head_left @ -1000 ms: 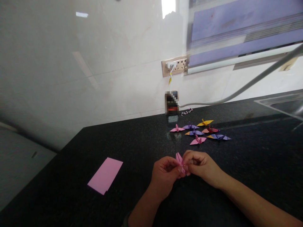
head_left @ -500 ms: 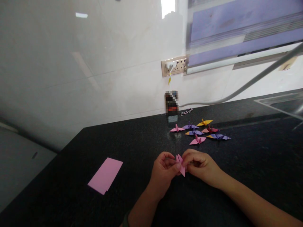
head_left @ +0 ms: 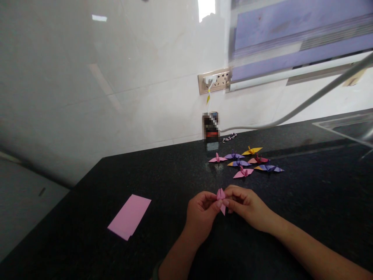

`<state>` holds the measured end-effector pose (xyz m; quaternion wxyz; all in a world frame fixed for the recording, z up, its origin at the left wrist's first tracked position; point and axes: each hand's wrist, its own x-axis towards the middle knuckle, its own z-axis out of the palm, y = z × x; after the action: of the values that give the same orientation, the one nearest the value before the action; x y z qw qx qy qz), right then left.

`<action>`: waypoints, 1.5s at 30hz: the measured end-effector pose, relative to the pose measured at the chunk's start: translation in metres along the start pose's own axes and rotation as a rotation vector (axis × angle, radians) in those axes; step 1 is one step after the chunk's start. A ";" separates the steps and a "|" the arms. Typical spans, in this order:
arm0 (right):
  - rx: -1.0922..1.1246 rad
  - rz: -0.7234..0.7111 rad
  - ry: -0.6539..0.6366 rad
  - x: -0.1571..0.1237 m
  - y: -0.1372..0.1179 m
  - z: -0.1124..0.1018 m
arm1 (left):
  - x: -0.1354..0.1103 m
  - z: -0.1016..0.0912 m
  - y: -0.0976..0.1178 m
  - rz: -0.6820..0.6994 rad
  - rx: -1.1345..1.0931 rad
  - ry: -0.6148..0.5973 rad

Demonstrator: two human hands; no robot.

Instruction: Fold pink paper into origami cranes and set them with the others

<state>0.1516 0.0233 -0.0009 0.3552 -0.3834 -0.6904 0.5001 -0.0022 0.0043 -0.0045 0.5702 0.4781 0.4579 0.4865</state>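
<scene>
Between my two hands is a small folded piece of pink origami paper [head_left: 221, 194], its tip pointing down toward me and a slit at its top. My left hand [head_left: 202, 214] pinches its left side with thumb and fingers. From the right, my right hand [head_left: 247, 204] grips the other side, thumb pressed near the middle; some fingertips are hidden behind the paper. Beyond the hands lie several finished paper cranes, among them a pink crane [head_left: 243, 173], a yellow crane [head_left: 252, 151] and a purple striped crane [head_left: 268, 168].
A stack of pink paper sheets [head_left: 130, 217] rests on the black countertop [head_left: 87, 202] at left. Against the wall stands a pixelated dark object [head_left: 211, 126], with a beaded strand [head_left: 229, 138] beside it. A grey hose [head_left: 291, 114] slants across the right, near a sink edge [head_left: 344, 132].
My right thumb has shifted down and left onto the middle of the folded paper. The paper has turned slightly, its lower tip moving left.
</scene>
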 end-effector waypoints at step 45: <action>0.027 0.000 0.032 0.000 0.000 0.002 | 0.001 -0.001 0.005 -0.064 0.004 -0.021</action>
<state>0.1498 0.0225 -0.0016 0.3715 -0.3864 -0.6779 0.5031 -0.0034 0.0057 0.0003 0.5893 0.4695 0.4677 0.4621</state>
